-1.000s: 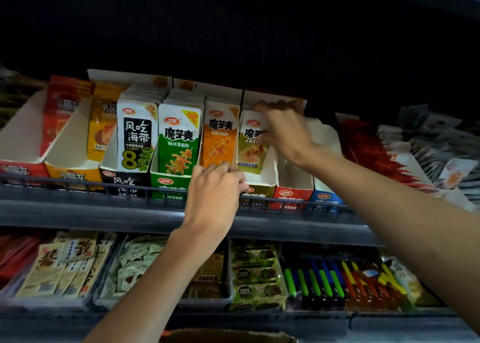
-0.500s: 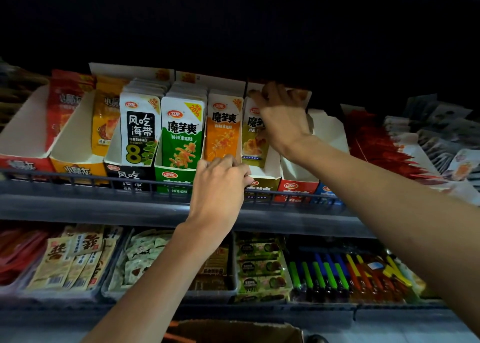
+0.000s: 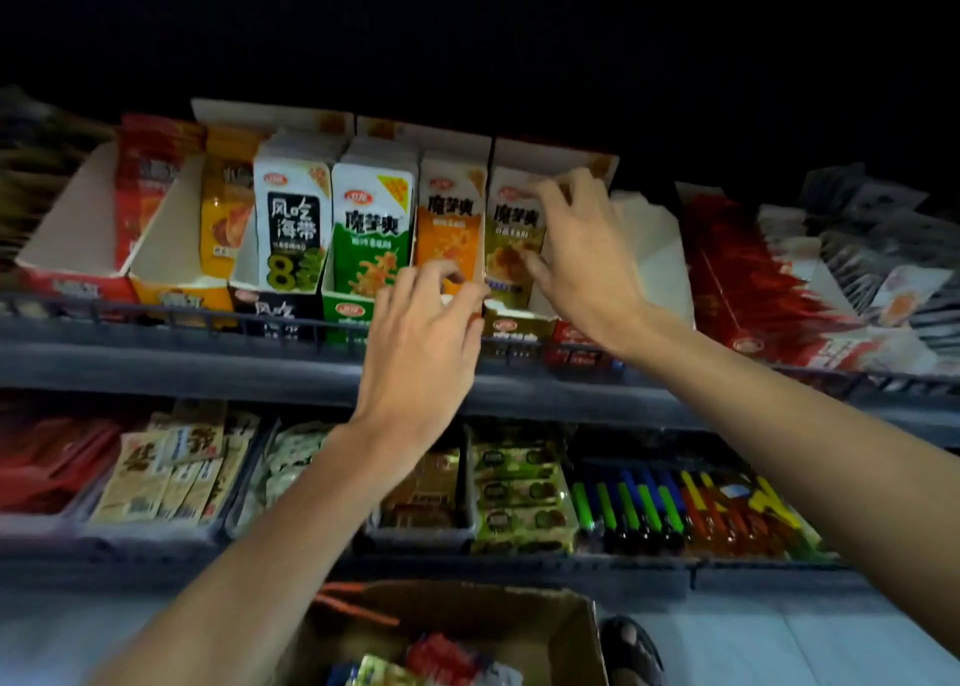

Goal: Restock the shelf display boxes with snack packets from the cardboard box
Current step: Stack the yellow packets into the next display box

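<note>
On the upper shelf stands a row of display boxes filled with upright snack packets. My right hand (image 3: 584,256) grips the olive-green packets (image 3: 511,238) in the olive display box (image 3: 514,327), fingers over their tops and thumb on the front packet's face. My left hand (image 3: 421,332) has curled fingers pinching the front lip of the orange display box, below the orange packets (image 3: 447,238). At the bottom of the view the open cardboard box (image 3: 566,633) holds several loose packets (image 3: 436,659).
Green (image 3: 371,233) and black-and-white (image 3: 293,228) packet boxes stand to the left, with a near-empty white box (image 3: 654,259) and red packs (image 3: 743,280) to the right. A wire rail (image 3: 156,316) fronts the shelf. The lower shelf holds trays of snacks and lighters (image 3: 654,508). A sandalled foot (image 3: 631,649) is beside the cardboard box.
The view has tilted down, bringing the cardboard box into sight. My right hand has slid from the back of the olive box forward onto the packets; my left hand stays at the box fronts.
</note>
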The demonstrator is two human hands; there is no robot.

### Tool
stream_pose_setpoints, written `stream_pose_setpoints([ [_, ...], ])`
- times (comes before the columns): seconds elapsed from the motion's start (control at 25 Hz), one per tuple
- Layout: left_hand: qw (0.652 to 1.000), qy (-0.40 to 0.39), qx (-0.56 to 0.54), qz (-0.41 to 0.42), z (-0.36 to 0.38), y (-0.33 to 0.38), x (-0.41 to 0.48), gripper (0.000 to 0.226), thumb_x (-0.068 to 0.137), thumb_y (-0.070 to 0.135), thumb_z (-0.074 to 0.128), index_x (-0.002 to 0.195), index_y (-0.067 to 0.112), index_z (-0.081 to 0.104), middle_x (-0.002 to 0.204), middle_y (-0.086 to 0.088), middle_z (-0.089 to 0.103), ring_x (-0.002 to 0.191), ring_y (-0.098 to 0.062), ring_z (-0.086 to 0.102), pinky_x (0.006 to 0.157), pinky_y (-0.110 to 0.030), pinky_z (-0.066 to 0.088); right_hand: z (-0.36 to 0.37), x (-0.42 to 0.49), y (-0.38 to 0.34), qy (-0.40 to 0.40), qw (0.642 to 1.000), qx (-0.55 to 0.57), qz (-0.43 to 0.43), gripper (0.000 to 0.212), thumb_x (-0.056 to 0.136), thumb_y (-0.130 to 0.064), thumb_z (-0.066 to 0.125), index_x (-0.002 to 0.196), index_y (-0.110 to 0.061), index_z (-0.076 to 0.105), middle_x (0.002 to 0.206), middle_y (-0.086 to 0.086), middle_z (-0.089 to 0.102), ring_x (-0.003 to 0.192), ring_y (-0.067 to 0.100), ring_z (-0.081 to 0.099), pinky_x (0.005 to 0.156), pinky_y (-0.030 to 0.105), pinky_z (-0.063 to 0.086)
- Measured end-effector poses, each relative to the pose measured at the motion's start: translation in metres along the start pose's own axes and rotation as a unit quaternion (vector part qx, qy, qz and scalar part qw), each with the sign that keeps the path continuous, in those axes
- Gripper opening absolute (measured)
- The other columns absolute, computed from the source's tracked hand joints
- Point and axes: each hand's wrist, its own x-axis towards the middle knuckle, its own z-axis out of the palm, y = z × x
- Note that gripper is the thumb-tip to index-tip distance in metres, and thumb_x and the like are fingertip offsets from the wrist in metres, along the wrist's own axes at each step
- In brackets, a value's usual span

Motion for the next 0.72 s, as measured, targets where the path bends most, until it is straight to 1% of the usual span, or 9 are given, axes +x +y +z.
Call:
stream_pose_setpoints([
  [0.12,0.998,-0.054,-0.040,0.008,-0.015,-0.013,-0.020,0.020,0.093,0.017,0.059,0.111,0.014,0.064,0.115,-0.004,0.057,0.107,-0.025,0.051,0.090,-0.038,0.039,-0.009,-0.044,-0.013,-0.027,0.990,0.131,-0.038,0.030,0.083,-0.009,0.069,0.112,-0.013,0.063,0.109,0.007,0.062,0.102,0.025,0.058,0.089,0.037,0.045],
  [0.24,0.978,-0.201,-0.053,0.017,-0.016,-0.035,-0.053,0.017,0.095,0.025,0.054,0.109,0.022,0.062,0.108,0.002,0.062,0.101,-0.024,0.059,0.080,-0.037,0.047,0.002,-0.107,-0.035,-0.131,0.960,0.233,-0.079,0.019,0.086,-0.008,0.069,0.103,-0.015,0.068,0.098,0.003,0.068,0.089,0.021,0.064,0.080,0.036,0.052],
  [0.28,0.961,-0.276,-0.019,0.016,-0.014,-0.042,-0.066,0.019,0.095,0.029,0.052,0.111,0.025,0.061,0.108,0.002,0.064,0.102,-0.025,0.061,0.079,-0.037,0.049,0.010,-0.130,-0.044,-0.173,0.950,0.242,-0.093,0.019,0.085,-0.009,0.071,0.103,-0.017,0.070,0.097,0.002,0.069,0.087,0.021,0.066,0.078,0.037,0.054],
  [0.36,0.902,-0.423,0.078,0.038,-0.003,-0.061,-0.103,0.026,0.094,0.032,0.050,0.118,0.028,0.059,0.114,-0.003,0.065,0.106,-0.029,0.062,0.081,-0.039,0.051,0.035,-0.176,-0.063,-0.294,0.921,0.228,-0.119,0.022,0.086,-0.014,0.071,0.107,-0.021,0.071,0.103,0.001,0.071,0.091,0.023,0.068,0.078,0.039,0.057],
  [0.4,0.870,-0.475,0.119,0.057,0.003,-0.071,-0.123,0.031,0.093,0.031,0.050,0.124,0.026,0.056,0.117,-0.006,0.065,0.107,-0.030,0.062,0.082,-0.038,0.052,0.050,-0.199,-0.070,-0.378,0.894,0.206,-0.125,0.025,0.089,-0.017,0.068,0.113,-0.024,0.069,0.109,0.000,0.070,0.097,0.022,0.067,0.081,0.039,0.056],
  [0.48,0.817,-0.553,0.156,0.053,0.016,-0.090,-0.170,0.042,0.094,0.024,0.049,0.136,0.017,0.044,0.120,-0.010,0.063,0.106,-0.030,0.063,0.077,-0.035,0.050,0.081,-0.242,-0.086,-0.530,0.821,0.165,-0.134,0.030,0.095,-0.022,0.060,0.124,-0.028,0.064,0.118,-0.002,0.067,0.108,0.020,0.063,0.084,0.036,0.052],
  [0.6,0.771,-0.618,0.140,-0.064,0.037,-0.110,-0.228,0.061,0.094,0.012,0.047,0.147,0.006,0.019,0.114,-0.017,0.064,0.098,-0.034,0.063,0.071,-0.037,0.045,0.126,-0.308,-0.107,-0.648,0.738,0.151,-0.113,0.035,0.094,-0.029,0.062,0.129,-0.022,0.060,0.127,0.006,0.062,0.118,0.025,0.058,0.087,0.034,0.047],
  [0.64,0.763,-0.622,0.133,-0.112,0.047,-0.114,-0.242,0.067,0.093,0.010,0.047,0.149,0.005,0.012,0.110,-0.017,0.064,0.095,-0.035,0.063,0.070,-0.038,0.044,0.142,-0.329,-0.114,-0.665,0.726,0.141,-0.105,0.038,0.094,-0.029,0.064,0.130,-0.018,0.059,0.131,0.008,0.059,0.121,0.026,0.056,0.090,0.034,0.046],
  [0.72,0.754,-0.616,0.124,-0.192,0.069,-0.120,-0.273,0.078,0.095,0.014,0.049,0.152,0.005,-0.002,0.110,-0.016,0.062,0.094,-0.035,0.061,0.077,-0.041,0.046,0.172,-0.370,-0.126,-0.669,0.729,0.120,-0.088,0.045,0.093,-0.030,0.065,0.134,-0.015,0.055,0.137,0.011,0.054,0.125,0.029,0.052,0.097,0.037,0.044],
])
